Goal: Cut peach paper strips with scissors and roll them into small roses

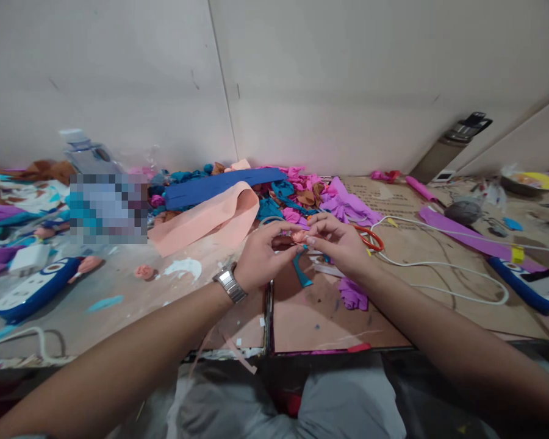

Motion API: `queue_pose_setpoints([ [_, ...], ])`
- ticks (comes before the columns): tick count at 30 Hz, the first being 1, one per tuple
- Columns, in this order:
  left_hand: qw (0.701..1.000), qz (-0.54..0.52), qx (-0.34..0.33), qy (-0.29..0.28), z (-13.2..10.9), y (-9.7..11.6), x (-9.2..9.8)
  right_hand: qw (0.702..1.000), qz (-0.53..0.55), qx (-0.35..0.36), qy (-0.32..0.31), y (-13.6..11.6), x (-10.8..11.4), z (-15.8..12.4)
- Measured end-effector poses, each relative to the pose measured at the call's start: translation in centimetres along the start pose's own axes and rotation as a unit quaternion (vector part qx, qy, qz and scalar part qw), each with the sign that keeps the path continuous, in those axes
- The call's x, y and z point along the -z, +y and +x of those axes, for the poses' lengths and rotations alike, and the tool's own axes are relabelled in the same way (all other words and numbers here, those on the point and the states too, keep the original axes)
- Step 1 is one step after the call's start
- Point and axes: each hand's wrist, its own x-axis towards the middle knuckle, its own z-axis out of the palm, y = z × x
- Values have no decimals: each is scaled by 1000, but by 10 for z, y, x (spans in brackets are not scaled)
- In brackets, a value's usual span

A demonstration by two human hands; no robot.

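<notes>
A small peach crepe-paper flower [298, 236] is pinched between the fingertips of both hands above the table's middle. My left hand [264, 253], with a metal-banded watch at the wrist, grips it from the left. From the right, the thumb and fingers of my right hand [341, 247] close on it. Beneath the hands lies a teal paper strip [302, 271]. A purple paper flower [353, 294] rests under the right forearm, and orange-handled scissors [370, 239] are partly hidden behind that hand. To the left sits another peach flower [144, 272].
A peach paper strip [201, 228] and a blue strip [224, 186] lie before a heap of scraps. Blue-and-white owl-faced devices [36, 292] are at both sides. A white cable [452, 262] loops at right. A flask [448, 149] and a plastic bottle [89, 152] stand near the wall.
</notes>
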Motion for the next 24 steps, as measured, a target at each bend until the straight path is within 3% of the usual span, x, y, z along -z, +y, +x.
queue_pose_setpoints([
  [13, 999, 32, 9, 4, 0, -1, 1, 1000, 6, -6, -2, 2, -1, 0],
  [20, 999, 34, 16, 21, 0, -3, 1, 997, 69, -12, 12, 2, -2, -2],
  [24, 999, 25, 27, 33, 1, -4, 1, 998, 7, 54, 15, 4, -4, -4],
])
